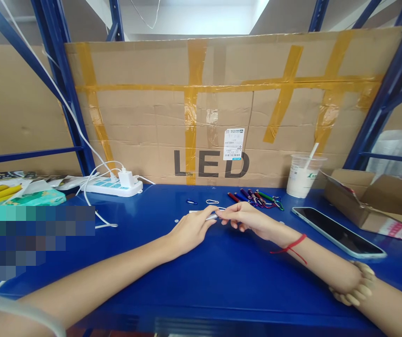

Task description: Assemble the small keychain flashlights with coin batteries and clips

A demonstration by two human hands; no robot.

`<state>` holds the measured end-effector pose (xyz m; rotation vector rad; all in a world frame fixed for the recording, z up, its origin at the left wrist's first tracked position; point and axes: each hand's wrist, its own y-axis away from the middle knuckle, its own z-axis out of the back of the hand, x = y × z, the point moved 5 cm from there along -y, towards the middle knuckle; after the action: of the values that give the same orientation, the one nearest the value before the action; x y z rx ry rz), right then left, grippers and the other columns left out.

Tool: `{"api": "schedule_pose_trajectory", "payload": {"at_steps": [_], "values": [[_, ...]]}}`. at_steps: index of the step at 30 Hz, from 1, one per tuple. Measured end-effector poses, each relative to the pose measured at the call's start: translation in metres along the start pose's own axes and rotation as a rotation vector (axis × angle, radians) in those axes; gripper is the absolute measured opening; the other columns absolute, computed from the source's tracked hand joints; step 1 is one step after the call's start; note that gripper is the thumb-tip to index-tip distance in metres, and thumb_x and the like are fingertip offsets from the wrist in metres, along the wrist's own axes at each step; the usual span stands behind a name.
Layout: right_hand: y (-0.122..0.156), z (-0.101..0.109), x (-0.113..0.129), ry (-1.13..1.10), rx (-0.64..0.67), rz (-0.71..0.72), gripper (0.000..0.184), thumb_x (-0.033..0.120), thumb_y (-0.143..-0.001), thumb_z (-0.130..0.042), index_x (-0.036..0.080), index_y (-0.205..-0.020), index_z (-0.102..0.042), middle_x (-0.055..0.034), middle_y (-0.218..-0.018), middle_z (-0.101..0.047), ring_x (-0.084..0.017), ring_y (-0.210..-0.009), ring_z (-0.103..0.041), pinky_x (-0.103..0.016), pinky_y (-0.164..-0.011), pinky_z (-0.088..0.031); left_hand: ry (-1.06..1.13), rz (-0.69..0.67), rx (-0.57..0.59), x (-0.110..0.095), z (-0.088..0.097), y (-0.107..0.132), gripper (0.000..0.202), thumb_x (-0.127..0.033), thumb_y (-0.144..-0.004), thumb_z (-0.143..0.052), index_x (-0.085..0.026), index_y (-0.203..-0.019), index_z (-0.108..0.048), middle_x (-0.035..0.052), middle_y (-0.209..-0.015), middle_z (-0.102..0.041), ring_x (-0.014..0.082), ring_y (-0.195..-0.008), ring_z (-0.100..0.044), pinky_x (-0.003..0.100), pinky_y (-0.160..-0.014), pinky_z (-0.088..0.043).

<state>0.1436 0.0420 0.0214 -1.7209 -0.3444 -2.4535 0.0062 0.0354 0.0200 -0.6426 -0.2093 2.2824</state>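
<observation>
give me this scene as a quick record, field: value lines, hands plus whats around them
surface: blue table
left hand: pinches one end of a silver tube
right hand: fingertips on the tube's other end
beyond hands: blue clip, silver clip, heap of coloured tubes
right side: phone lying flat, screen dark; cup with straw; open cardboard box
left side: power strip with a white charger plugged in
back: taped cardboard sheet marked LED
</observation>
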Motion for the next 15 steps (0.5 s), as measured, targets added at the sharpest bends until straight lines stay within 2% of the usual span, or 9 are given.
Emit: {"api": "schedule_pose_trajectory", "payload": {"at_steps": [5,8,12,15], "values": [[-0.005,0.000,-0.004,-0.006,0.003,0.077,0.036,0.048,-0.063,-0.070,0.012,-0.067,-0.067,-0.0034,-0.071,-0.063,-0.003,-0.047,-0.040,-0.014,-0.036,-0.028,0.001,0.053,-0.009,0.002,0.003,-0.002,0.028,-0.027,-0.091,-0.030,-0.027,-0.111,-0.049,-0.0008,-0.081,-0.064,0.0177,-0.077,-0.060,0.026,-0.064,-0.042],[-0.007,0.001,-0.002,0.062,-0.017,0.168,0.040,0.051,-0.066,-0.065,0.012,-0.073,-0.068,-0.0045,-0.072,-0.064,-0.003,-0.045,-0.042,-0.015,-0.036,-0.032,0.033,0.119,-0.039,0.007,0.004,-0.003,0.029,-0.031,-0.091,-0.029,-0.028,-0.110,-0.051,-0.0022,-0.075,-0.062,0.0164,-0.072,-0.059,0.025,-0.063,-0.041],[-0.006,0.009,0.008,0.269,-0.160,0.390,0.040,0.047,-0.066,-0.067,0.013,-0.089,-0.068,-0.0044,-0.076,-0.065,-0.005,-0.041,-0.048,-0.019,-0.038,-0.039,0.114,0.192,-0.087,0.016,0.004,-0.005,0.030,-0.034,-0.091,-0.029,-0.026,-0.109,-0.051,-0.0033,-0.070,-0.059,0.0148,-0.068,-0.056,0.025,-0.064,-0.040],[-0.004,0.012,0.014,0.325,-0.188,0.555,0.034,0.044,-0.070,-0.065,0.015,-0.087,-0.069,-0.0055,-0.085,-0.064,-0.005,-0.041,-0.051,-0.021,-0.042,-0.042,0.168,0.170,-0.080,0.017,0.003,-0.006,0.029,-0.034,-0.091,-0.030,-0.026,-0.109,-0.052,-0.0044,-0.066,-0.056,0.0132,-0.064,-0.053,0.024,-0.064,-0.040]]}}
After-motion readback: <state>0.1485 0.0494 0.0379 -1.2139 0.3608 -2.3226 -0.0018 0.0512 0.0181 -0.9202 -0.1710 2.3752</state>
